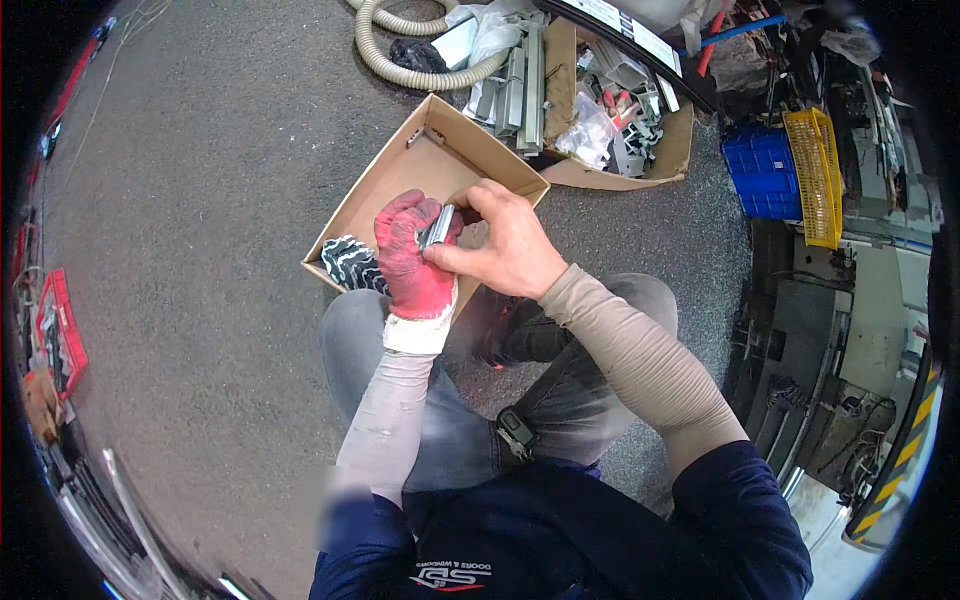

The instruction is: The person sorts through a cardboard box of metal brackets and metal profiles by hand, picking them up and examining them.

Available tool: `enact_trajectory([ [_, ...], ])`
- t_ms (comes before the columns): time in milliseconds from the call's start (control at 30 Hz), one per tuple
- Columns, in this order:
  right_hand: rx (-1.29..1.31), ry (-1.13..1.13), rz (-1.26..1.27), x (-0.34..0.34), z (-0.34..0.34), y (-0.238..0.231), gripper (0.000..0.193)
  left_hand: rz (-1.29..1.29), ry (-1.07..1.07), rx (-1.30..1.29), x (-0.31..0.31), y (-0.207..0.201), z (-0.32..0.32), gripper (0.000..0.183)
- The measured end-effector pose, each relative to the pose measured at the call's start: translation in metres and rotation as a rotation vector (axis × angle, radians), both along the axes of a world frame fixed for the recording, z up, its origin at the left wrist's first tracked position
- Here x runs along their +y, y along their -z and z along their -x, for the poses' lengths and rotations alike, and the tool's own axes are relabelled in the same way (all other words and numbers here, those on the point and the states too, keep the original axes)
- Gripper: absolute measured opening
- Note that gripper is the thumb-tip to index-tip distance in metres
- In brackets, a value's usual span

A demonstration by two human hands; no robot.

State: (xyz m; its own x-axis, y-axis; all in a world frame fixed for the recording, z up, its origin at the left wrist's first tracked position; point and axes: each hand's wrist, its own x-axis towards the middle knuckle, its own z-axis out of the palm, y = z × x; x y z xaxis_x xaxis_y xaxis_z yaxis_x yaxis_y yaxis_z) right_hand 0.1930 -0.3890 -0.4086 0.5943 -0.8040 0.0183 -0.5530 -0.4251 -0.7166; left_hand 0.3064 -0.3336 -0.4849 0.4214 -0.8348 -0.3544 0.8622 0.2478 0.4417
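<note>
Over an open cardboard box (365, 190), both hands meet on a short, silvery metal profile piece (437, 226). My left hand (412, 265), in a red work glove with a white cuff, is closed around its lower side. The bare right hand (508, 245) grips the same piece from the right, thumb near its lower end and fingers at its upper end. Its underside is hidden by the glove. Inside the box, left of the glove, lies a pile of black-and-white striped pieces (352, 265), whose kind I cannot make out.
A second cardboard box (625, 180) with metal offcuts stands beyond, beside grey metal profiles (515, 95) and a ribbed hose (385, 70). Blue (762, 170) and yellow crates (815, 175) are at the right. A red tray (65, 335) sits far left.
</note>
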Motion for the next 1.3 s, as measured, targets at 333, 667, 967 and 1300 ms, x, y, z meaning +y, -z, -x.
enact_trajectory([
  [333,0.018,-0.041,0.159,-0.004,0.005,-0.003,0.044,-0.076,0.257,-0.417,0.005,0.026,0.003,0.027],
  [667,-0.026,-0.012,0.179,-0.006,0.007,0.012,0.041,-0.146,0.323,-0.866,0.006,0.023,0.007,0.024],
  [967,0.045,-0.039,-0.220,-0.050,0.015,0.037,0.076,-0.383,0.250,-0.668,-0.005,0.037,-0.027,0.022],
  [1300,1.064,-0.516,0.121,-0.078,0.048,0.238,0.039,-0.405,0.097,-0.019,-0.004,0.061,-0.040,0.030],
])
